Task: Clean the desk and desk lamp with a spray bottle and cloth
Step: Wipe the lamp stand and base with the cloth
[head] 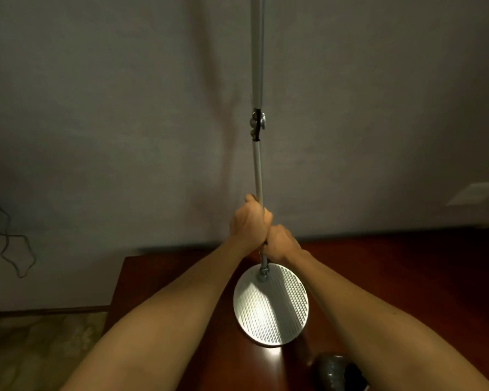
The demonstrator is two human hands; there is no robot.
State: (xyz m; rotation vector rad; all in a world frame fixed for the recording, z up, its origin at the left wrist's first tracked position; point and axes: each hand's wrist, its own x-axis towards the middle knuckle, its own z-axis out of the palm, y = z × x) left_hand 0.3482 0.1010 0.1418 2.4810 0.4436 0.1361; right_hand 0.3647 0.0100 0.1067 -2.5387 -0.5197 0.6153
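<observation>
A silver desk lamp stands on the dark red wooden desk (393, 277). Its round ribbed base (271, 306) rests near the desk's middle, and its thin pole (258, 170) rises straight up past a jointed knuckle (257, 124) and out of the top of the view. My left hand (249, 224) is wrapped around the lower pole. My right hand (280, 242) grips the pole just beneath it, touching the left. No cloth shows in either hand; any cloth would be hidden inside the fists. No spray bottle is in view.
A dark rounded object (333, 368) sits on the desk near the front edge, under my right forearm. The desk's left edge drops to a patterned floor (40, 348). A loose cable (14, 249) hangs on the grey wall at left.
</observation>
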